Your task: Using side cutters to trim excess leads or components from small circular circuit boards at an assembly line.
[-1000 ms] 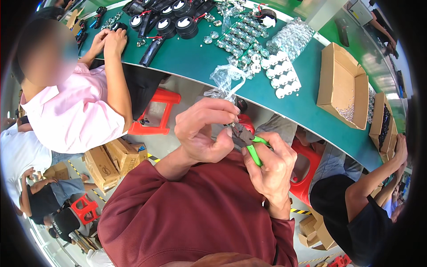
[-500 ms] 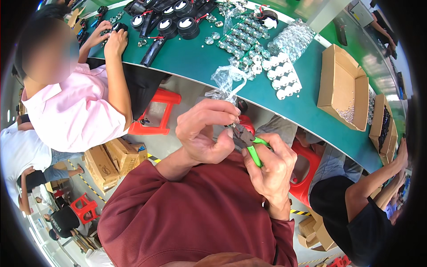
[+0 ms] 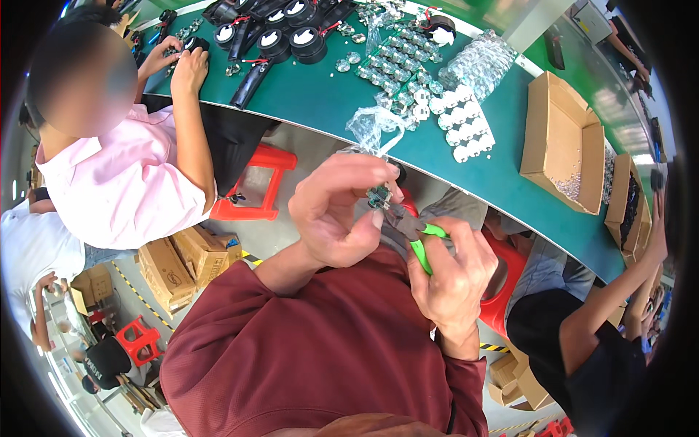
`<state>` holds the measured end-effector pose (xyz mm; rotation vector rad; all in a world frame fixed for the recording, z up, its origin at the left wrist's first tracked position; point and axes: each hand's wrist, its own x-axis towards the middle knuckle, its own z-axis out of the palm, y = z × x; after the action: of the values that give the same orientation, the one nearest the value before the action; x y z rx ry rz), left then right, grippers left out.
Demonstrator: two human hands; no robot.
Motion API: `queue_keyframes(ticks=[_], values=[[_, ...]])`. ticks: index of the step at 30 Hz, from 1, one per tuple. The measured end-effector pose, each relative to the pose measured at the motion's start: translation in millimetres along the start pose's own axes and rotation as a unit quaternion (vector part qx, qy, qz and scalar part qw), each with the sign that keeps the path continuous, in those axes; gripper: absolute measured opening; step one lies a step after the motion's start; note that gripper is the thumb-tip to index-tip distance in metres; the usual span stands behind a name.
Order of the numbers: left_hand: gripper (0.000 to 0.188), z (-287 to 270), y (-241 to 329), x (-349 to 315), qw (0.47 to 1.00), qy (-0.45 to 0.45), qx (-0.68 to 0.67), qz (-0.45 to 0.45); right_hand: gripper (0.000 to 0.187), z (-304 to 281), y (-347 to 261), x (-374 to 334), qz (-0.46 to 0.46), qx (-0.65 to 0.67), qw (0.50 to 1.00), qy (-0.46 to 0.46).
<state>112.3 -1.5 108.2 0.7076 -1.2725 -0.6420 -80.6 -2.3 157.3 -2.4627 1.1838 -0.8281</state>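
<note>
Between the thumb and fingers of my left hand (image 3: pixel 341 207) is a small green circuit board (image 3: pixel 378 197), held in front of my chest, short of the table edge. My right hand (image 3: pixel 455 277) grips green-handled cutting pliers (image 3: pixel 421 251). The plier jaws point left and lie close beside the board; whether they touch it I cannot tell. Just beyond my left hand, a clear crumpled plastic bag (image 3: pixel 373 125) hangs over the table edge.
The green table (image 3: pixel 313 102) carries several loose boards (image 3: pixel 400 62), a white board panel (image 3: pixel 464 127), black round-headed housings (image 3: pixel 307 45) and cardboard trays (image 3: pixel 542 138). A co-worker in pink (image 3: pixel 131 160) sits left, another in black (image 3: pixel 568 328) right. Red stools (image 3: pixel 255 186) stand below.
My left fingers have opened out a little, bringing the circuit board into clearer view. My right hand and the pliers have shifted slightly right and down.
</note>
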Motion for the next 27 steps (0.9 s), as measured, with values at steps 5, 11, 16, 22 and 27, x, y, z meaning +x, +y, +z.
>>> queue_keyframes(ticks=[5, 11, 16, 22, 27], values=[[0.040, 0, -6, -1, 0.993, -0.012, -0.113, 0.005, 0.019, 1, -1, -3, -0.015, -0.056, 0.998, 0.013], [0.038, -3, -5, 4, 0.993, -0.047, -0.108, 0.021, 0.021, 5, 3, -3, -0.037, -0.078, 0.995, 0.043], [0.041, -2, -9, 2, 0.992, -0.049, -0.113, 0.015, 0.028, 9, 7, -2, -0.052, -0.075, 0.994, 0.068], [0.052, 2, -6, 5, 0.988, -0.046, -0.149, -0.010, 0.013, 6, 8, -4, 0.020, 0.073, 0.997, 0.021], [0.062, 0, -13, 2, 0.989, -0.059, -0.133, -0.012, 0.008, 16, 23, -10, 0.152, 0.498, 0.848, -0.104]])
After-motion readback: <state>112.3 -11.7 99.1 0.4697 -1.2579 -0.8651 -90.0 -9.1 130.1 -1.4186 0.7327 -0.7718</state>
